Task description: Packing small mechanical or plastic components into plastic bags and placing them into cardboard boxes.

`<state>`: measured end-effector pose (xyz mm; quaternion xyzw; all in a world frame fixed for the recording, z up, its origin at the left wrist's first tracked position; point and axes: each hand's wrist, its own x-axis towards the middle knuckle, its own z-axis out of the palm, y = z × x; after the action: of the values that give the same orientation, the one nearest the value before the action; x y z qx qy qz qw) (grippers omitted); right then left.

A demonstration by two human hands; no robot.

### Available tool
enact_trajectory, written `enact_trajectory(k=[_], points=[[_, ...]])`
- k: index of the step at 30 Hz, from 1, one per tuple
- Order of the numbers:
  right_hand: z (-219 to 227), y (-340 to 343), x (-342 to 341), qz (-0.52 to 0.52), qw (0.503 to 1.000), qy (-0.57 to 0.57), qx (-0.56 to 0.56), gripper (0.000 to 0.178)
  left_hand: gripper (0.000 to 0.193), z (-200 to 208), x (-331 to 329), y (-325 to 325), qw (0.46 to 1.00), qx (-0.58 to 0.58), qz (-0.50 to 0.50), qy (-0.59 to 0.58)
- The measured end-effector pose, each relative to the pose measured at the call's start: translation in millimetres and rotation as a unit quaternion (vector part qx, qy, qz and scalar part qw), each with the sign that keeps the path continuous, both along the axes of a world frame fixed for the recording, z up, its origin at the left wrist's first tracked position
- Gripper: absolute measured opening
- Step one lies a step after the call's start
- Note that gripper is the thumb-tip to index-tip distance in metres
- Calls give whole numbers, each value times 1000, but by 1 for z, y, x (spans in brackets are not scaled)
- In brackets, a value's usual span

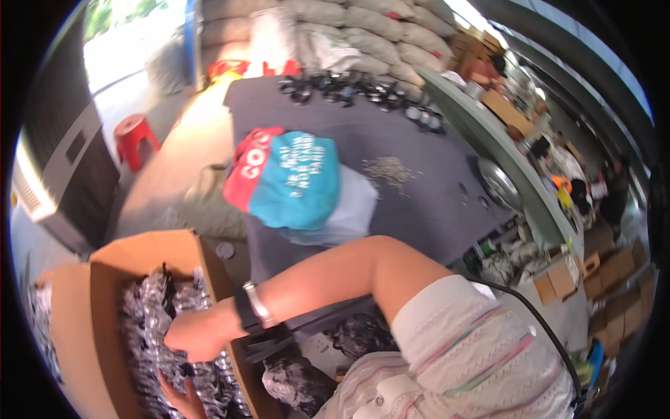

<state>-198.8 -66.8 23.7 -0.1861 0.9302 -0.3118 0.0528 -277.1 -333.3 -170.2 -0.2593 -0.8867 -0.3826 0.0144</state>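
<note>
My right hand [202, 331] reaches across to the left into an open cardboard box [150, 246]. Its fingers are curled together against the packed contents; whatever they grip is hidden under the hand. Just below it, also over the box, my left hand [183, 401] shows at the lower edge with its fingers apart and nothing visible in them. Several clear plastic-wrapped items [150, 297] with dark parts fill the box in rows. Beside the box, near my body, lie crumpled dark plastic bundles [296, 384].
Beyond my right arm stands a dark-covered table [433, 188] with a teal bag [296, 185], a red bag [244, 167], small pale pieces [386, 170], shiny black parts [342, 89] and a metal bowl [498, 183]. A red stool [135, 140] stands left. Stacked sacks [377, 52] line the back.
</note>
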Motion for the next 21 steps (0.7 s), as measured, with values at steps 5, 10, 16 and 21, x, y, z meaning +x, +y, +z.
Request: enact_trajectory(k=[5, 10, 16, 21], points=[[35, 81, 171, -211, 964, 142, -79, 34, 58, 68, 44, 91, 981, 158, -108, -22], [26, 140, 328, -486, 857, 172, -16, 24, 51, 144, 112, 140, 942, 255, -202, -85], [14, 238, 388, -535, 798, 158, 229, 38, 46, 235, 177, 194, 920, 272, -282, 17], [18, 299, 342, -437, 847, 70, 293, 55, 36, 225, 206, 216, 928, 197, -313, 45]])
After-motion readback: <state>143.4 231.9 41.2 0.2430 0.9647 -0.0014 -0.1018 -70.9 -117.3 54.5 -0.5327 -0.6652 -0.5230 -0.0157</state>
